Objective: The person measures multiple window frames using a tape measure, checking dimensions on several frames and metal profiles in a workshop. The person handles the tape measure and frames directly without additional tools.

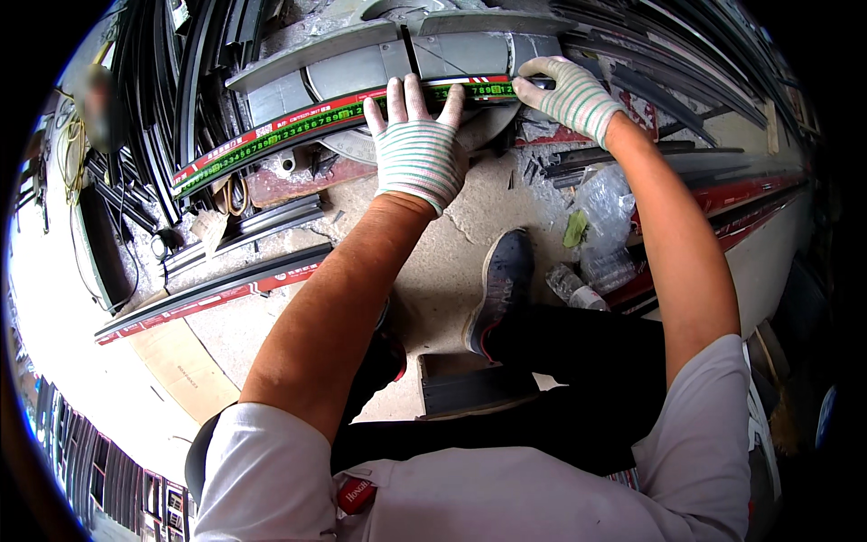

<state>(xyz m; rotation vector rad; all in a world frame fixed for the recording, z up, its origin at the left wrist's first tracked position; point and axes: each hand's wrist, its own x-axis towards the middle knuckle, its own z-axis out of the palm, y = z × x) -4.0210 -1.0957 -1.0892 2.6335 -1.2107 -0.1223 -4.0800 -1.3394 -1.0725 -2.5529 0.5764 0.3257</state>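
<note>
A long dark profile with red film [298, 118] lies across a grey metal saw table [352, 70], and a green tape measure blade [307, 124] runs along it. My left hand [418, 154], in a white glove with green stripes, rests flat with spread fingers over the blade and profile near the table's slot. My right hand [569, 98], gloved the same way, is at the right end of the visible blade. Its thumb and forefinger close on that end.
Bundles of dark profiles [203, 54] lie at the far left, more [668, 54] at the far right. Clear plastic wrap [601, 217] and a plastic bottle [578, 287] lie right of my shoe [506, 280]. Flat cardboard [185, 366] and a red-filmed profile [212, 294] are at left.
</note>
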